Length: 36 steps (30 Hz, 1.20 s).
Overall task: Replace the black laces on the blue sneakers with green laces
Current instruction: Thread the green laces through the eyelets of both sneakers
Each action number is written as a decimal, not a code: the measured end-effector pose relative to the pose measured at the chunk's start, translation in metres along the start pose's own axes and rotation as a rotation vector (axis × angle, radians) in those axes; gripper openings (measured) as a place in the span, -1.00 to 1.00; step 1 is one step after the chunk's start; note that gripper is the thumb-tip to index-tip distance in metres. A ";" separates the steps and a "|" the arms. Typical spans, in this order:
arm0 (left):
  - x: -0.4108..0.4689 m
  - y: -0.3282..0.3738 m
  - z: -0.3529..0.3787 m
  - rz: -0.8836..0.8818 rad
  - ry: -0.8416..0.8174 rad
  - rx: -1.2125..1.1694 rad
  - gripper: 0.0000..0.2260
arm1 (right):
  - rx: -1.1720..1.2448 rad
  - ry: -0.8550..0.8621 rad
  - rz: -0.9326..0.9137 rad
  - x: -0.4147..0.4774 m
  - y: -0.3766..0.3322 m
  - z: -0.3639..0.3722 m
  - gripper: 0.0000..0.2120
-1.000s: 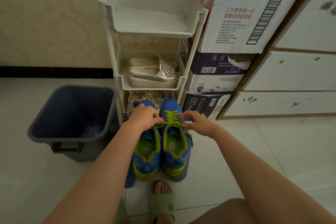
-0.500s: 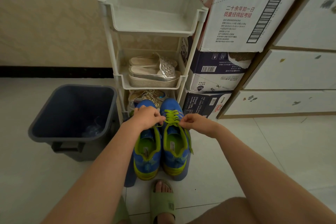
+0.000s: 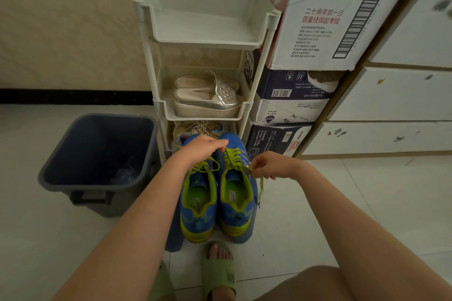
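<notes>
- Thumb and forefinger of the right hand (image 3: 271, 166) pinch a free end of the green lace (image 3: 232, 157), pulling it out sideways. The other fingers curl loosely under the palm, and the lace's tail hangs below them beside the shoe.
- The right wrist is nearly level, with the forearm running back to the lower right.
- The fingers of the left hand (image 3: 203, 151) curl down, knuckles up, with the tips closed on the same lace at the upper crossings.
- The left wrist bends over the other shoe and hides its toe; the forearm slants to the lower left.
- The blue sneakers (image 3: 197, 217) stand side by side on the tiled floor, heels toward the person, toes at the foot of a white rack (image 3: 146, 39).
- A dark bin (image 3: 61, 173) sits just left of the rack.
</notes>
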<state>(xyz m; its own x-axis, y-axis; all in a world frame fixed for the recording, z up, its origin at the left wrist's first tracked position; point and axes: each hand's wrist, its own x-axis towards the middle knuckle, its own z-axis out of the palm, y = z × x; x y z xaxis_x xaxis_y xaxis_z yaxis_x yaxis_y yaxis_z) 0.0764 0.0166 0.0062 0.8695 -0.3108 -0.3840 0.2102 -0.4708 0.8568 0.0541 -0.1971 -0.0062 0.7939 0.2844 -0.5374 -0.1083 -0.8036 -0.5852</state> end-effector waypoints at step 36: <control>0.012 -0.006 0.038 0.062 -0.027 -0.195 -0.80 | 0.128 0.366 -0.287 0.016 -0.022 0.002 -0.85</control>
<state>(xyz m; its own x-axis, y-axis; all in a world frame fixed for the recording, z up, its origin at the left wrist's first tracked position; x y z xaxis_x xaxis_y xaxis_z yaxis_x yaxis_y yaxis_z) 0.0684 -0.0155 -0.0168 0.8717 -0.3573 -0.3354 0.2416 -0.2822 0.9284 0.0677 -0.1738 -0.0035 0.9585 0.2640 -0.1077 0.0915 -0.6426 -0.7608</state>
